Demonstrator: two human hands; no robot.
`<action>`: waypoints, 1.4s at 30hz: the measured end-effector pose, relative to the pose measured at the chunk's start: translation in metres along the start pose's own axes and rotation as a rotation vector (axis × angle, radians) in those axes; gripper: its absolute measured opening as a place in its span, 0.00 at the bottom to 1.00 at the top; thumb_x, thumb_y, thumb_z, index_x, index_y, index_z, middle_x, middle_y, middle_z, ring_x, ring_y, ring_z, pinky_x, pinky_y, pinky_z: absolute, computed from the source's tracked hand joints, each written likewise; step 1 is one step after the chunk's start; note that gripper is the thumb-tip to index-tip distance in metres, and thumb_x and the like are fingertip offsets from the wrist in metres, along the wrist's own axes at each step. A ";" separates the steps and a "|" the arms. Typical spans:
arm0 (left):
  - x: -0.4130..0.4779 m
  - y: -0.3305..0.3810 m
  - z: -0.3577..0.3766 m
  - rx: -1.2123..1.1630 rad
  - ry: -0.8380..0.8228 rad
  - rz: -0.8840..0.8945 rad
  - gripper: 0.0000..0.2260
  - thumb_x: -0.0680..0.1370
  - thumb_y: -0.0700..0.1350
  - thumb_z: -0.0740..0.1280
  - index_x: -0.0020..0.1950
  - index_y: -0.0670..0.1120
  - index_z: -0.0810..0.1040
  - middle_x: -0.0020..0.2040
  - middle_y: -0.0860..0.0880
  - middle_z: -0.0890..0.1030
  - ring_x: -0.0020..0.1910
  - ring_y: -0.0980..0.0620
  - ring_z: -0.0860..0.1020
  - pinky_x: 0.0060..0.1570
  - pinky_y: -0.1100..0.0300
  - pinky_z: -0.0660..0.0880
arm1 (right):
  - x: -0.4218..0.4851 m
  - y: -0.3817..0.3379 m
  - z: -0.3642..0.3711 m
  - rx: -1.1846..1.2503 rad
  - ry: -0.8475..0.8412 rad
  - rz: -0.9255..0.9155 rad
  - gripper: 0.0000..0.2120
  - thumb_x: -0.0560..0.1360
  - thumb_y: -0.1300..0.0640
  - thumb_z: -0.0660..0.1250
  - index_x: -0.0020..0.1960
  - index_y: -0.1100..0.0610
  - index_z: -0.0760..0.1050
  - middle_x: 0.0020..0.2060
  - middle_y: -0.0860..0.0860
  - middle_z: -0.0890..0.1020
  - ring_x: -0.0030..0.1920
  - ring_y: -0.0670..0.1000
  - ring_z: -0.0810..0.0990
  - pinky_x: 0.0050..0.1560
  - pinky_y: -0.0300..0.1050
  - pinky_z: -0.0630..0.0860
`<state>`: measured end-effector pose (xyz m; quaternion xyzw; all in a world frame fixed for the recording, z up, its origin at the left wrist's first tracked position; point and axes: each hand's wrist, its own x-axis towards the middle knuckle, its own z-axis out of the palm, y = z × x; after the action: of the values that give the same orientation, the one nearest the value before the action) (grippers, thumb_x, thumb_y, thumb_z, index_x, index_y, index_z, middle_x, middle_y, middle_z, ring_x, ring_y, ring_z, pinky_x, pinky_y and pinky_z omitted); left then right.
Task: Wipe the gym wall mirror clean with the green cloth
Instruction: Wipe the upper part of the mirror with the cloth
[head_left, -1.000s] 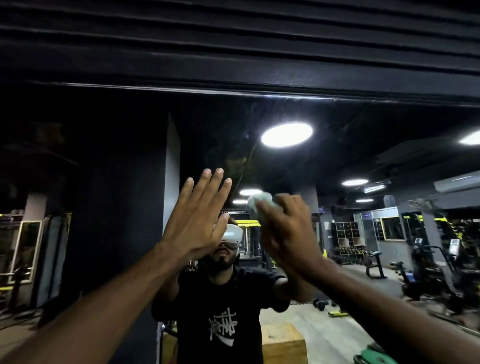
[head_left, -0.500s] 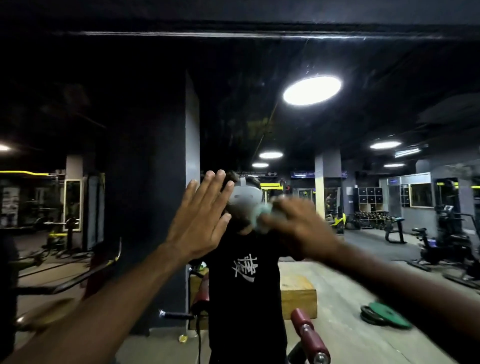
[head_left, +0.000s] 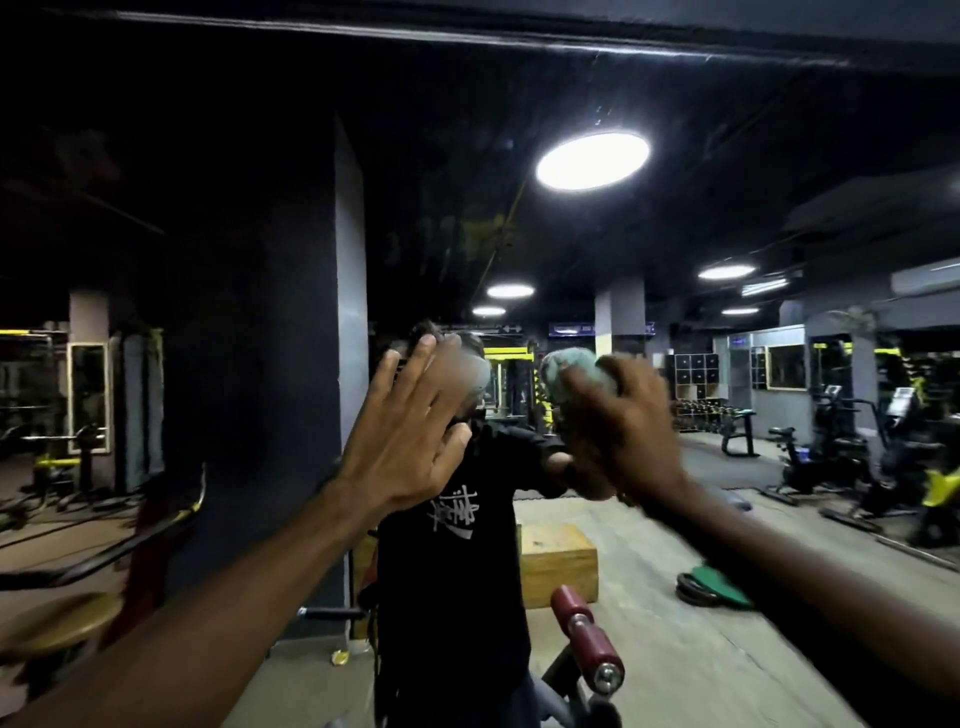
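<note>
Gym wall mirror (head_left: 675, 208) mid-wipe: right hand (head_left: 618, 431) clutches bunched green cloth (head_left: 574, 374), left hand (head_left: 405, 431) splayed flat; remaining grime indiscernible.

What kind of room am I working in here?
A gym, seen in its wall mirror: exercise bikes, a dumbbell rack and weight plates on the floor.
</note>
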<state>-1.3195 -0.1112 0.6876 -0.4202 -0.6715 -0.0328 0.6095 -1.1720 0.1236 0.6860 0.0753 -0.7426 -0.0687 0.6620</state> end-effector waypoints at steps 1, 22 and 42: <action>0.007 0.002 -0.001 -0.009 -0.001 -0.002 0.32 0.82 0.56 0.56 0.84 0.46 0.55 0.85 0.42 0.53 0.84 0.41 0.52 0.80 0.39 0.46 | -0.018 -0.010 0.006 0.015 0.001 -0.011 0.28 0.69 0.62 0.78 0.65 0.49 0.74 0.54 0.60 0.77 0.53 0.59 0.73 0.50 0.47 0.67; 0.134 0.011 -0.005 0.064 0.029 -0.081 0.33 0.81 0.57 0.53 0.85 0.50 0.52 0.85 0.44 0.47 0.84 0.43 0.46 0.81 0.44 0.42 | 0.130 0.104 -0.036 -0.128 0.088 -0.299 0.20 0.72 0.57 0.72 0.63 0.50 0.76 0.48 0.60 0.77 0.46 0.60 0.75 0.42 0.53 0.73; 0.126 0.039 0.003 0.018 0.074 -0.104 0.33 0.81 0.54 0.53 0.84 0.47 0.46 0.85 0.42 0.47 0.84 0.44 0.45 0.81 0.43 0.40 | 0.024 0.107 -0.037 -0.040 -0.244 -0.530 0.18 0.75 0.51 0.71 0.65 0.51 0.79 0.56 0.55 0.75 0.51 0.55 0.73 0.46 0.52 0.72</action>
<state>-1.2866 -0.0183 0.7753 -0.3778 -0.6696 -0.0738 0.6352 -1.1399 0.2235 0.7356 0.2450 -0.7697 -0.2623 0.5280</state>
